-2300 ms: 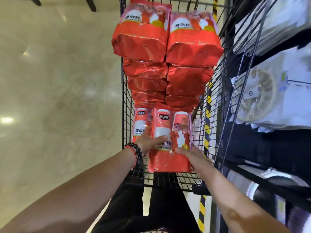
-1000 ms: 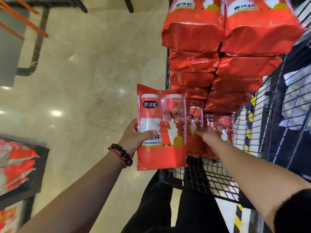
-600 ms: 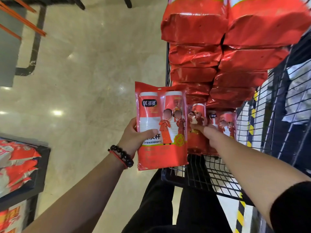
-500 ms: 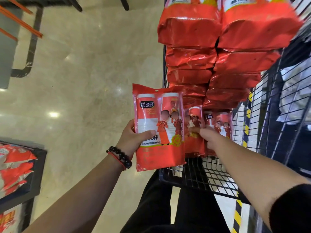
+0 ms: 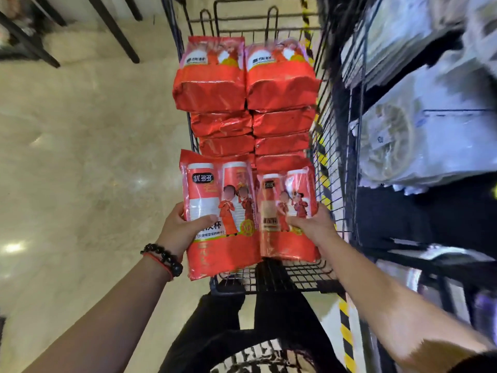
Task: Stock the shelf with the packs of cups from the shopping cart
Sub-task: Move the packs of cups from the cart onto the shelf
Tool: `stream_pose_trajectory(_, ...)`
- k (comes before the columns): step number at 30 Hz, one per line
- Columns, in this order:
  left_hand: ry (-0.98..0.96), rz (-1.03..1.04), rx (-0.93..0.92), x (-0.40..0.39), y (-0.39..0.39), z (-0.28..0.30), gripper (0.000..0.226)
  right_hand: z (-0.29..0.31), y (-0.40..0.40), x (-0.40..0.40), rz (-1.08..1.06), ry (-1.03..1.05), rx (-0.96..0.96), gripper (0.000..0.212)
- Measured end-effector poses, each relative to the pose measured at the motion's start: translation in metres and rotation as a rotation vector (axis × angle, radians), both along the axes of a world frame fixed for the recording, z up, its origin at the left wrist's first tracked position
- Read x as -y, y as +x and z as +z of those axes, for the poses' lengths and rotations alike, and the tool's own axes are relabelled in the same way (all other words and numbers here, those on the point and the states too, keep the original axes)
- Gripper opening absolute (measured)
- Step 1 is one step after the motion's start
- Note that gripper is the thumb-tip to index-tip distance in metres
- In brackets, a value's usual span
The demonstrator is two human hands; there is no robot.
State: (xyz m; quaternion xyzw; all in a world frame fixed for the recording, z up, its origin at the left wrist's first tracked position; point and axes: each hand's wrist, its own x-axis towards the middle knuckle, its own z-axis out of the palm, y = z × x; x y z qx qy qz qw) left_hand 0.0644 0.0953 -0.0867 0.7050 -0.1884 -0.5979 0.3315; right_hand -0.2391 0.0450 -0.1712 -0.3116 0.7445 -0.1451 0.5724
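At nine o'clock a red pack of cups is held upright by the left hand — grip closed around its lower left edge, thumb across the front. Just beside it, touching, a second pack is gripped by the right hand above the shopping cart. Stacked packs are seen at twelve o'clock; shelving at three.

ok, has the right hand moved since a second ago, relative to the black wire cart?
Yes. The right hand was reaching into the black wire shopping cart at the packs; it now grips a red plastic pack of cups, raised above the cart's near rim.
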Motion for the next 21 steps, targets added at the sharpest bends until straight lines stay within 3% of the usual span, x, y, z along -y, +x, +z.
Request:
stream_pose_trajectory(3,-0.074,-0.116,-0.027,0.015,-0.019,0.015,0.091,0.039,-0.031,-0.007,-0.086,-0.11,-0.004,0.068)
stream_pose_trajectory(6,-0.162,-0.251,-0.065,0.025,-0.033,0.03,0.071,0.082,-0.051,-0.032,-0.173,-0.29,0.01,0.038)
stream_pose_trajectory(8,-0.215,-0.335,-0.075,0.026,-0.037,0.039,0.074,0.109,-0.055,-0.059,-0.207,-0.388,0.009,0.03)
stream_pose_trajectory(12,-0.324,-0.487,-0.084,0.018,-0.049,0.058,0.077,0.14,-0.058,-0.129,-0.388,-0.508,-0.003,0.041)
stream_pose_trajectory(21,-0.382,-0.814,-0.125,-0.038,-0.124,0.092,0.083,0.185,-0.069,-0.301,-0.804,-0.65,-0.09,0.045)
